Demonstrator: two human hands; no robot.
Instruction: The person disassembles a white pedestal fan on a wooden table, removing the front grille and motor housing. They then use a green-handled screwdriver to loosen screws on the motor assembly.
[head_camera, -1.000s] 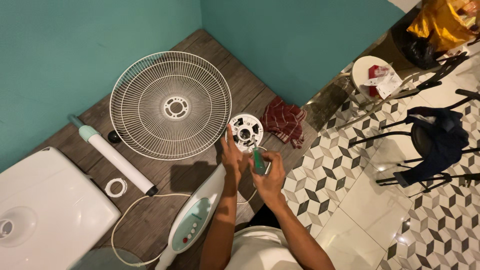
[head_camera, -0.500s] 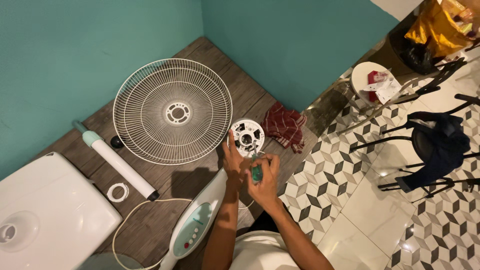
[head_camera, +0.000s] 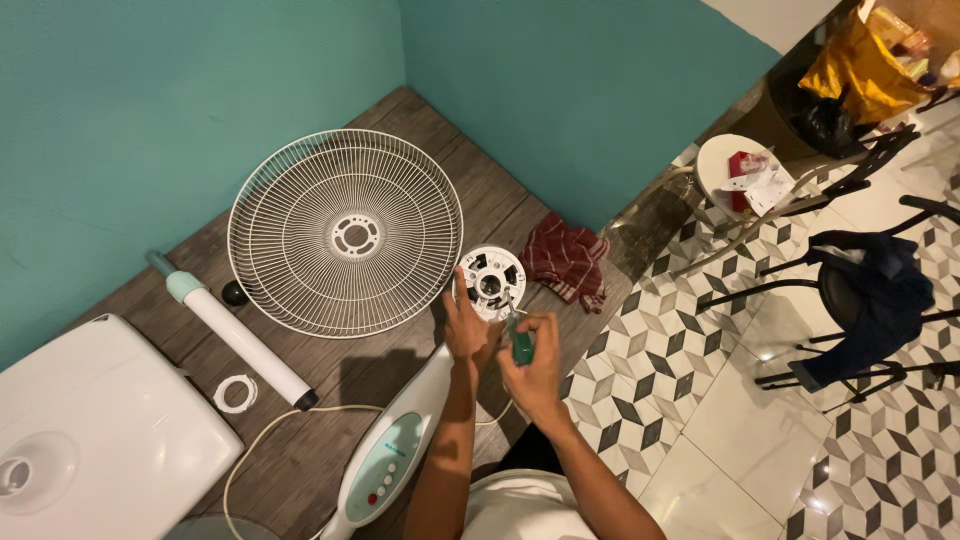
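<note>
Fan well into teardown on wood floor: white base (head_camera: 90, 440) far left, wire grille (head_camera: 345, 230) off and lying flat, pole tube (head_camera: 235, 335) and small ring (head_camera: 237, 393) loose beside it. Left hand (head_camera: 465, 325) fingers spread, steadying round white motor housing (head_camera: 492, 282); right hand (head_camera: 532, 372) clamped on green-handled screwdriver (head_camera: 520, 343), tip at housing, screws apparently not all out. Yellow bag (head_camera: 860, 65) top right; red-and-white packet (head_camera: 745, 170) on round stool.

Left hand (head_camera: 464, 322) spread open, right hand (head_camera: 532, 362) fisted in a grip.
</note>
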